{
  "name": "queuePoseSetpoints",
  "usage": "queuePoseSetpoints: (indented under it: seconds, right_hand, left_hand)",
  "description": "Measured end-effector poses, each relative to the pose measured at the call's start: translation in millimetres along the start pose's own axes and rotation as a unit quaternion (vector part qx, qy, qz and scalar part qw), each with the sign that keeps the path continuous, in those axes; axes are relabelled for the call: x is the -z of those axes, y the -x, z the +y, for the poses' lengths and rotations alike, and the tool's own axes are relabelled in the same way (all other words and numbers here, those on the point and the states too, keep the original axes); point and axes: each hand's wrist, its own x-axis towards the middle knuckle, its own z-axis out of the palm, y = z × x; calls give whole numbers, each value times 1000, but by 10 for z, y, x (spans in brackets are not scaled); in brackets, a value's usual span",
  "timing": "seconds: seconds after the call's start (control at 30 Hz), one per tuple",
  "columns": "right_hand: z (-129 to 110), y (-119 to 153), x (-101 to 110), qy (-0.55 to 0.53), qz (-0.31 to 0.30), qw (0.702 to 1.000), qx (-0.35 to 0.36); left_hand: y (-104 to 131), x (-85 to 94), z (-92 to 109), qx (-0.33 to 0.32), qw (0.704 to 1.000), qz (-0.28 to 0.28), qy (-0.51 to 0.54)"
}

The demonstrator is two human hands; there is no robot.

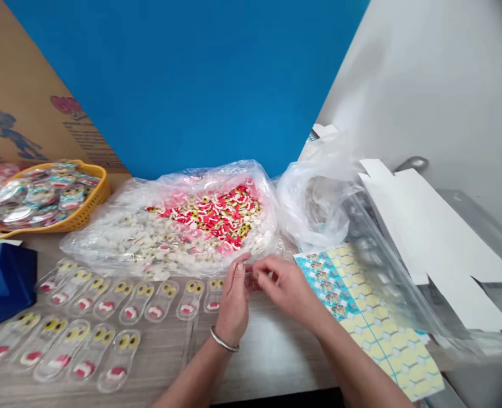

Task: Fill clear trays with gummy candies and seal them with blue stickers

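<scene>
My left hand (235, 297), with a silver bangle at the wrist, is raised over the near side of the plastic bag, its fingers closed around something mostly hidden. Meeting it from the right, my right hand (285, 286) has thumb and fingers pinched together. A small clear, reddish bit shows between the hands, too little to name. Just beyond them lies the open clear bag (102, 235), full of small red, white and yellow pieces. Left of my hands, clear foot-shaped plastic shells (155, 292) lie in two rows, each with two yellow eye pieces and a red-and-white mouth piece.
A yellow basket (96, 198) of packed items stands at the far left, behind a blue tape dispenser (15, 277). To the right are a crumpled clear bag (291, 192), printed sticker sheets (408, 354) and white cut card (429, 226). A blue panel (200, 85) rises behind.
</scene>
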Motion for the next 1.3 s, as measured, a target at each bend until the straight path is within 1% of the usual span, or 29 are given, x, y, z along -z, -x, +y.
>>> queuePoseSetpoints:
  seconds: [0.03, 0.1, 0.13, 0.2, 0.27, 0.33, 0.43, 0.57, 0.6, 0.67, 0.77, 0.83, 0.93, 1.0, 1.07, 1.13, 1.17, 1.2, 1.27, 1.3]
  right_hand:
    - [77, -184, 17, 15, 11, 1000, -14]
    - [246, -570, 17, 109, 22, 993, -41]
    - [318, -753, -4, 166, 8, 985, -51]
    - [421, -1057, -79, 266, -44, 961, -62]
    - [472, -1252, -170, 318, -89, 942, -64]
    - [499, -1343, -240, 334, -109, 935, -59]
    - [553, -1359, -273, 318, -101, 942, -48]
    - [647, -1347, -218, 267, -67, 959, -65]
    - [661, -1351, -202, 257, -68, 962, -58]
    - [664, -1363, -185, 236, -84, 968, -24]
    - [616, -1384, -215, 235, -123, 964, 25]
    - [580, -1399, -259, 247, -139, 959, 31]
    - [574, -1420, -301, 236, -137, 962, 27]
    - [596, -1426, -281, 219, -125, 967, 21]
    - [603, -1406, -215, 197, -113, 974, 14]
    - [560, -1344, -118, 110, -101, 989, -2]
    - [513, -1294, -69, 37, -103, 994, -13]
    - [450, -1235, -25, -45, -115, 992, -24]
    - [295, -1101, 32, -187, -169, 967, -47]
    - [215, -1034, 41, -217, -200, 954, -53]
  left_hand:
    - [-32, 38, 36, 11, 1000, 1, 19]
    - [-75, 96, 82, 38, 998, -7, 52]
    - [-86, 116, 91, 46, 997, -9, 63]
    - [-95, 142, 86, 57, 995, -17, 75]
    - [-100, 159, 69, 66, 994, -27, 83]
    - [-109, 174, 56, 70, 993, -39, 91]
    - [-124, 195, 53, 75, 991, -50, 99]
    - [-135, 208, 59, 85, 990, -47, 98]
    - [-136, 210, 59, 86, 991, -45, 97]
    - [-137, 213, 60, 86, 991, -43, 97]
    - [-141, 213, 61, 87, 990, -42, 100]
    - [-148, 212, 64, 85, 989, -42, 113]
    - [-170, 216, 72, 79, 986, -33, 145]
    - [-195, 224, 85, 76, 984, -15, 160]
    - [-224, 232, 110, 79, 983, 12, 163]
    - [-250, 233, 148, 85, 983, 36, 158]
    - [-260, 230, 168, 88, 983, 42, 154]
    - [-268, 223, 187, 89, 984, 44, 151]
    - [-275, 204, 214, 86, 985, 33, 145]
    - [-275, 193, 219, 83, 986, 23, 141]
